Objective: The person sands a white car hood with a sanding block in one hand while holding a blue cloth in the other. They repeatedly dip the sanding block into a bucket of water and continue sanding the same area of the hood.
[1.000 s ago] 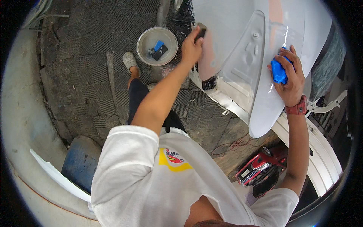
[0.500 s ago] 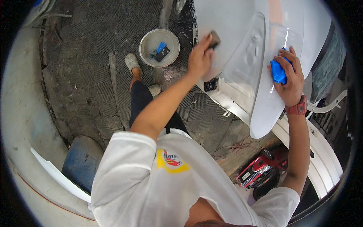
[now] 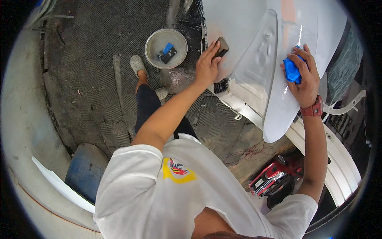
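My left hand (image 3: 207, 67) is closed on a dark grey-brown sanding block (image 3: 221, 47), pressed to the side of a whitish car body panel (image 3: 238, 24). Around the block the paint shows a faint pinkish patch. On the upper face of the same bodywork, my right hand (image 3: 305, 79) grips a crumpled blue cloth (image 3: 292, 71). Its fingers curl over the cloth, and shiny wet streaks show above and below it. A red watch (image 3: 314, 107) sits on my right wrist.
A round pale bucket (image 3: 149, 55) holding a blue piece and dark pads stands on the dark textured floor. A blue drum (image 3: 85, 169) and a white curved panel (image 3: 59, 185) are at lower left. A red toy car (image 3: 270, 175) and a thin red cord (image 3: 250, 153) lie lower right.
My left hand and the block have shifted slightly left and down along the panel. My right hand stays nearly in place with the blue cloth.
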`<move>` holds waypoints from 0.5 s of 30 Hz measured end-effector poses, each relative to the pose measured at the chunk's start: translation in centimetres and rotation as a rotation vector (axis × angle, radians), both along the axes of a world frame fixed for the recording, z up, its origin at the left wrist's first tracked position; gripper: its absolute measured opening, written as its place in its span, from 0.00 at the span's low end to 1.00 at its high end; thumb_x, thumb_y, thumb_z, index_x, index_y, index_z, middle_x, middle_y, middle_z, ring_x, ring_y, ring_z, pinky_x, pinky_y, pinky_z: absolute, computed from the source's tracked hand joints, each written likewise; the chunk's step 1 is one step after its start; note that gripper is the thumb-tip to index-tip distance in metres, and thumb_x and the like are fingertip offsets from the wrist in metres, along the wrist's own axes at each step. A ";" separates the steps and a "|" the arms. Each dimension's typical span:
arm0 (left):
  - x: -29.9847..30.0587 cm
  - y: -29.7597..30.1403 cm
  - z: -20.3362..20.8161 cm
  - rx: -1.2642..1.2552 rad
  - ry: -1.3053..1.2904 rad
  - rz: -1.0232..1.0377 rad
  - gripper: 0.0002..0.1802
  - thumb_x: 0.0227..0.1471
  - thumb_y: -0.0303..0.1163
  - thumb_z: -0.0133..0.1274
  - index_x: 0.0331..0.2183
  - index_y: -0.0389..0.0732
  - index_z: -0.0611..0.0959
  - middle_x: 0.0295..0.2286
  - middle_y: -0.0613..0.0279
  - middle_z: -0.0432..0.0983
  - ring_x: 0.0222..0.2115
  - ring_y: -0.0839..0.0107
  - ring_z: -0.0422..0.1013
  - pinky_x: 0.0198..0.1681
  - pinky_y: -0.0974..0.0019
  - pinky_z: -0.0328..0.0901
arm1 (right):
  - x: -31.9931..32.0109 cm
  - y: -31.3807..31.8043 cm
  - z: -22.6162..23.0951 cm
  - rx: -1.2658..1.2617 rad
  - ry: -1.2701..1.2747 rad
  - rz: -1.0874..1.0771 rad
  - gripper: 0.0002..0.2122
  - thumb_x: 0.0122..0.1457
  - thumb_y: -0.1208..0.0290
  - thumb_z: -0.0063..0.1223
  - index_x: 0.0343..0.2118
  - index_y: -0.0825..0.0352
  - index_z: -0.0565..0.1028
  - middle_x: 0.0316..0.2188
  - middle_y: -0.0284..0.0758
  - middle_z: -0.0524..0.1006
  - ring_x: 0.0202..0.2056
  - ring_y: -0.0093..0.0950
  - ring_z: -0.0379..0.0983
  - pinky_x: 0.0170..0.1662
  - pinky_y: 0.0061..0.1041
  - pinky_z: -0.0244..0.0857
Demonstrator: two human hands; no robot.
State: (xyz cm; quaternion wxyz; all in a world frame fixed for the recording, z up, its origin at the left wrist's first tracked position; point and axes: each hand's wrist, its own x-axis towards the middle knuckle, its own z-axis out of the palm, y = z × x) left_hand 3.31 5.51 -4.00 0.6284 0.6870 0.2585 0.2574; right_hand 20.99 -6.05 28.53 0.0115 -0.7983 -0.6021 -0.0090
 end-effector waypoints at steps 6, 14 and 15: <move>5.2 6.0 -3.8 -0.199 0.144 0.045 0.35 0.64 0.24 0.60 0.70 0.46 0.77 0.66 0.44 0.74 0.67 0.45 0.71 0.70 0.55 0.66 | 0.0 0.6 -0.2 0.012 0.007 0.024 0.23 0.50 0.79 0.71 0.52 0.64 0.82 0.51 0.44 0.81 0.58 0.51 0.80 0.75 0.56 0.63; -0.5 -0.8 -3.1 -0.091 0.065 0.030 0.33 0.65 0.29 0.61 0.69 0.45 0.78 0.65 0.43 0.76 0.65 0.43 0.73 0.69 0.53 0.67 | 0.2 -0.1 0.1 -0.009 -0.007 -0.003 0.21 0.52 0.79 0.71 0.51 0.65 0.83 0.51 0.45 0.81 0.58 0.51 0.80 0.75 0.55 0.64; 1.4 1.3 -4.6 -0.110 0.077 0.062 0.32 0.65 0.30 0.61 0.69 0.45 0.78 0.65 0.43 0.76 0.65 0.43 0.73 0.69 0.53 0.67 | 0.4 0.5 0.3 -0.015 -0.010 0.020 0.19 0.54 0.78 0.73 0.50 0.66 0.83 0.51 0.45 0.82 0.58 0.49 0.81 0.74 0.55 0.65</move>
